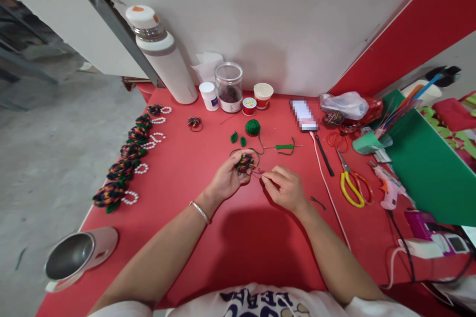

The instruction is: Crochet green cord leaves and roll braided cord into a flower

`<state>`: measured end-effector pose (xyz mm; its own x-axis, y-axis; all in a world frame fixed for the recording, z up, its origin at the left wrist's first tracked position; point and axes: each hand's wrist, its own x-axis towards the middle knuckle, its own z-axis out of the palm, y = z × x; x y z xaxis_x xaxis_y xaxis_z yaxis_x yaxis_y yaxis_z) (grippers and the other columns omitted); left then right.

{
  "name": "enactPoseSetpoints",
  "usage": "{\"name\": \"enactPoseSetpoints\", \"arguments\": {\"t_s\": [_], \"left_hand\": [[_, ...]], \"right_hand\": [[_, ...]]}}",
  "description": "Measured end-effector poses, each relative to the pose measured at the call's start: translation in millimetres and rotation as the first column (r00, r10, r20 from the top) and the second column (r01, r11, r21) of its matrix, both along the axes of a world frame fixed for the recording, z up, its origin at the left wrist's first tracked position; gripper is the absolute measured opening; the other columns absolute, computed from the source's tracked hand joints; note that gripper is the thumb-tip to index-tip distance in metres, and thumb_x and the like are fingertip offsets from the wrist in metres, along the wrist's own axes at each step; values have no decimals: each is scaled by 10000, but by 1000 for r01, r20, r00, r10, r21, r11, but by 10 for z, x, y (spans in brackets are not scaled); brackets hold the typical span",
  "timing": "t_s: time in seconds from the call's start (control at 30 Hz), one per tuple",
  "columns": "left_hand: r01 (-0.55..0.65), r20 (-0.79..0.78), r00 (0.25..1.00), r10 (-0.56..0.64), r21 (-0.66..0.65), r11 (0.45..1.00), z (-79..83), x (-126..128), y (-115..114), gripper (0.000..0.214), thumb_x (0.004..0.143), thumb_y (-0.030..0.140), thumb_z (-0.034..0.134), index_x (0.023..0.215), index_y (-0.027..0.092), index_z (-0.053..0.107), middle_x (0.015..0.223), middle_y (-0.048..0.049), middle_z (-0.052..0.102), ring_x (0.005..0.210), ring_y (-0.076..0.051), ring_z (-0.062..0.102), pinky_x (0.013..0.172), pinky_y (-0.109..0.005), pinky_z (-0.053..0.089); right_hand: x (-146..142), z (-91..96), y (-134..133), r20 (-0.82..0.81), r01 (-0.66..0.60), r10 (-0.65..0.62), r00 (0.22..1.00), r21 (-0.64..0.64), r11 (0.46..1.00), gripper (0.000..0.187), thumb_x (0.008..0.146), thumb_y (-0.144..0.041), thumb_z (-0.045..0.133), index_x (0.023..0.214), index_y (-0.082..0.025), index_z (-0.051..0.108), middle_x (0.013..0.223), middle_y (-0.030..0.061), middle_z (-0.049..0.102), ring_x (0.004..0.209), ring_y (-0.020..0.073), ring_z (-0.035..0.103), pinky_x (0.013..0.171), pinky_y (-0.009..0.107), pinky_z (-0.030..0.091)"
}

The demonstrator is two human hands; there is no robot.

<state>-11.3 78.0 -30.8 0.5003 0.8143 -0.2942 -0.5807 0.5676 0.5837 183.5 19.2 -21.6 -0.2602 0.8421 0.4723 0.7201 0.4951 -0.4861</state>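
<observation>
My left hand (227, 177) is closed around a small multicoloured yarn flower (245, 162) held just above the red table (193, 198). My right hand (284, 187) pinches something thin, likely a thread or needle, right beside the flower; I cannot make out which. A green yarn ball (253, 127) lies behind the hands, its strand trailing to a green crochet hook (284, 146). Two small green leaves (238, 137) sit by the ball.
Several finished yarn flowers with pearl loops (122, 168) line the left edge. At the back stand a white flask (163, 54), a glass jar (229, 86), a red thread spool (249, 106). Yellow scissors (351, 185), a glue gun (388, 189) and a metal cup (74, 255) lie around.
</observation>
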Motion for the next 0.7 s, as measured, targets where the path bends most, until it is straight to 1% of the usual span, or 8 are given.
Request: {"name": "enactPoseSetpoints", "arguments": {"t_s": [0.17, 0.4, 0.7], "left_hand": [[7, 15, 1000, -6, -4, 1000, -14, -2, 5, 324, 856, 366, 652, 1111, 167, 674, 858, -74, 647, 632, -123, 559, 463, -169, 352], [5, -1, 1000, -5, -8, 1000, -29, -12, 3, 334, 862, 377, 645, 1118, 164, 674, 847, -75, 636, 642, -127, 556, 467, -172, 360], [3, -49, 999, -4, -6, 1000, 7, 22, -10, 339, 866, 387, 628, 1103, 150, 681, 849, -80, 627, 625, -128, 550, 456, -176, 342]], "right_hand": [[-11, 22, -2, -7, -26, 26, 1000, 11, 1000, 143, 937, -187, 584, 878, -211, 712, 741, 19, 614, 703, 143, 571, 678, 265, 440], [-8, 16, -2, -29, -23, 23, 999, -2, 1000, 145, 938, -181, 574, 879, -211, 703, 731, 17, 608, 690, 141, 566, 667, 263, 439], [9, 19, 4, 37, -35, 34, 999, 22, 999, 169, 956, -191, 561, 879, -208, 711, 730, 23, 614, 693, 145, 568, 673, 267, 443]]}}
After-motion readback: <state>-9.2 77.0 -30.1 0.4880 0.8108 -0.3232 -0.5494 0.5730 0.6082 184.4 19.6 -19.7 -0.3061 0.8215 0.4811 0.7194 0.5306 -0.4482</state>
